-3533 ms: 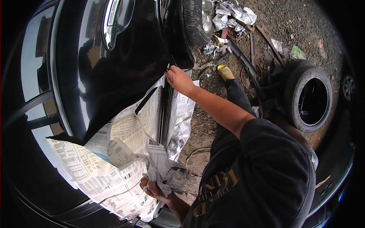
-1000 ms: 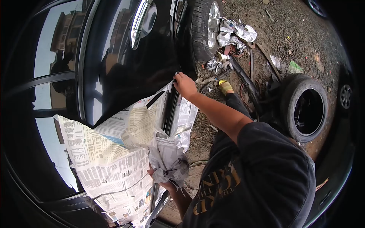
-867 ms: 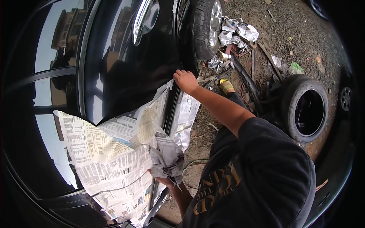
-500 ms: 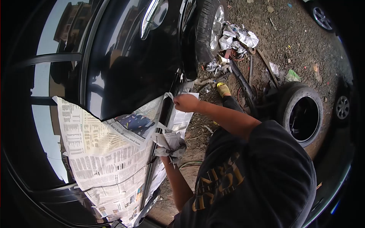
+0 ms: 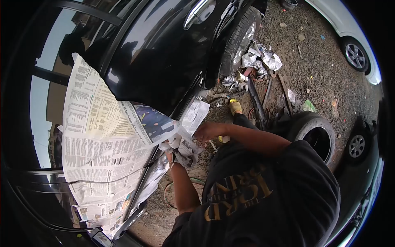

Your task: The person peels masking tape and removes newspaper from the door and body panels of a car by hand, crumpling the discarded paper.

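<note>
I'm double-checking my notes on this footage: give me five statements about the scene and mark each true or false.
1. The left hand holds crumpled newspaper. True.
2. The right hand grips the chrome door handle. False: it is by the crumpled newspaper, away from the handle.
3. A spread newspaper sheet covers part of the black car. True.
4. The shoe is red. False: it is yellow.
5. The shirt is dark. True.

Newspaper sheets [image 5: 111, 158] spread over black car [image 5: 160, 70], crumpled paper wad [image 5: 187, 154] alongside
</note>
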`<action>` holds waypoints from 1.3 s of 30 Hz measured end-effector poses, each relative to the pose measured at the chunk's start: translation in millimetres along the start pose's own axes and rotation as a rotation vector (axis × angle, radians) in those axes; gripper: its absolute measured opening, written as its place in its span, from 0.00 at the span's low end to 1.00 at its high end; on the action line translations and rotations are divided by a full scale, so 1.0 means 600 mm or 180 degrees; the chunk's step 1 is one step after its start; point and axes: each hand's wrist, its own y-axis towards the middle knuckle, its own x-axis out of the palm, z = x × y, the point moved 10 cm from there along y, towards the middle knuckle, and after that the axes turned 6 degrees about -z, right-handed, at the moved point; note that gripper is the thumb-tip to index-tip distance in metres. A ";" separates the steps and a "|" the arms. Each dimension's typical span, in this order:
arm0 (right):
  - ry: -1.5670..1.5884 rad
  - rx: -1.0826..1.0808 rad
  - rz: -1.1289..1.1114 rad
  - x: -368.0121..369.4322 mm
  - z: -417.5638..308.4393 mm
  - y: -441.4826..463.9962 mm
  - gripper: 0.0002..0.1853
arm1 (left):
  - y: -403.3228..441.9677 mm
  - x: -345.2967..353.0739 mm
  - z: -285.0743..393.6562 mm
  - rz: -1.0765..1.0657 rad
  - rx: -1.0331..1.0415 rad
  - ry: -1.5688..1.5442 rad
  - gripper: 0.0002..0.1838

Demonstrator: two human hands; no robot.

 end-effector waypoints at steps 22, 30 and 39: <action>0.1275 0.2369 0.2233 -0.129 0.132 0.166 0.21 | -0.028 -0.009 -0.047 -0.0225 -0.0587 -0.0334 0.36; -0.0403 0.1561 0.1880 -0.155 0.147 0.175 0.18 | 0.160 0.119 -0.063 -0.0827 -0.0691 -0.0532 0.37; -0.0954 0.1082 0.1676 -0.164 0.120 0.175 0.17 | 0.204 0.197 -0.109 -0.1090 -0.0870 -0.0968 0.38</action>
